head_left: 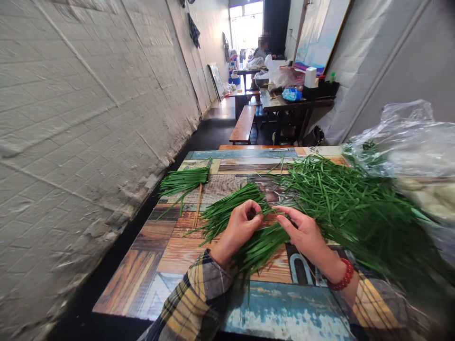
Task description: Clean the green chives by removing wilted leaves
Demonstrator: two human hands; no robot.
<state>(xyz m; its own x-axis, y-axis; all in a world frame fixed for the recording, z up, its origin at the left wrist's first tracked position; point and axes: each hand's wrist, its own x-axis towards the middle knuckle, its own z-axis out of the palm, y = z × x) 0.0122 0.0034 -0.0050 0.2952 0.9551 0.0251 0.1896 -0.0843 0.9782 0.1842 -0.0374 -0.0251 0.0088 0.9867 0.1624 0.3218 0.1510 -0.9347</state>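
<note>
Over the table, my left hand (245, 225) is closed, thumb and forefinger pinched on the end of a green chive strand. My right hand (304, 232), a red bead bracelet at its wrist, is closed close beside it, the fingertips at the same strand and a thin stick like a skewer, mostly hidden by the hand. A bunch of chives (229, 208) lies just beyond my left hand, and more chives (261, 248) spread below both hands. At the far left lies an even bunch of chives (185, 180) with thin wooden skewers (198, 206) sticking out of it.
A large loose heap of chives (330, 189) covers the table's right side, beside a clear plastic bag (408, 142). A brick wall (88, 118) runs along the left. Beyond stand a bench (244, 124) and another table (277, 104) with things on it; a person (261, 49) is farther back.
</note>
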